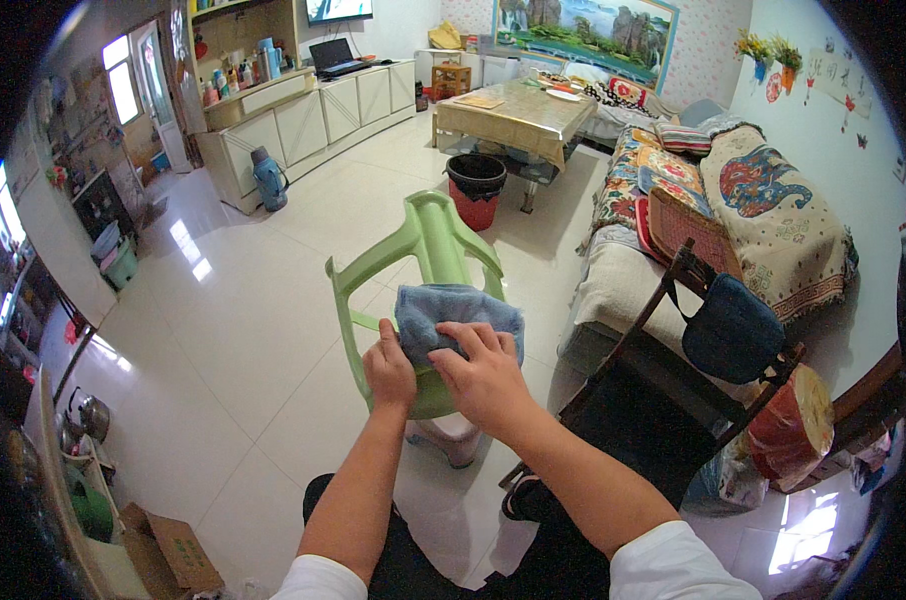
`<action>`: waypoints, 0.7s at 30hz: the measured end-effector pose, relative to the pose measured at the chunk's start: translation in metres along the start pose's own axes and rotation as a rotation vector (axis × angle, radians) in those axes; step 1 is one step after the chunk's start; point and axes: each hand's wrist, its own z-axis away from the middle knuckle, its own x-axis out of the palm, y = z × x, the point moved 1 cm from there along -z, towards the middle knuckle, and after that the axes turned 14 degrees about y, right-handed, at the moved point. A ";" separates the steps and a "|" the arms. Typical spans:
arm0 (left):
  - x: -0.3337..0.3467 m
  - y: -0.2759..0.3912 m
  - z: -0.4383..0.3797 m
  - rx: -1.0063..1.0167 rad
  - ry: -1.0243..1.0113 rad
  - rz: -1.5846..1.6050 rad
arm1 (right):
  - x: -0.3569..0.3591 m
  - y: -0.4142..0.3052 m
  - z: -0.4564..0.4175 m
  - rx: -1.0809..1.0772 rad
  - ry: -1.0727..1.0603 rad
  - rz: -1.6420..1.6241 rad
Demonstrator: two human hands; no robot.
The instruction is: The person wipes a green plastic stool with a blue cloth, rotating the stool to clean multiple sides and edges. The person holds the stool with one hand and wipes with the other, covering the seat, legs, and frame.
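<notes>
A light green plastic chair [432, 232] is tilted in front of me, with part of its frame hidden by a cloth and my hands. Over its near part lies a blue-grey cloth [460, 306]. My right hand [485, 373] presses on the cloth with its fingers bent, pinching or resting on a fold. My left hand [390, 373] grips the chair's near left edge, thumb up, beside the cloth. Beneath the chair, close to my feet, a small pale stool [447, 437] partly shows.
Beyond the chair stand a red waste bin [475, 202] with a black liner and a covered table [513, 112]. A blue thermos [271, 180] is by the cabinets. On the right are a dark folding chair [633, 405] and a covered sofa [610, 285]; a cardboard box [172, 551] lies lower left.
</notes>
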 end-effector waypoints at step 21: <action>-0.012 0.042 0.035 0.596 -0.351 -0.025 | 0.009 0.061 -0.005 0.428 0.113 0.155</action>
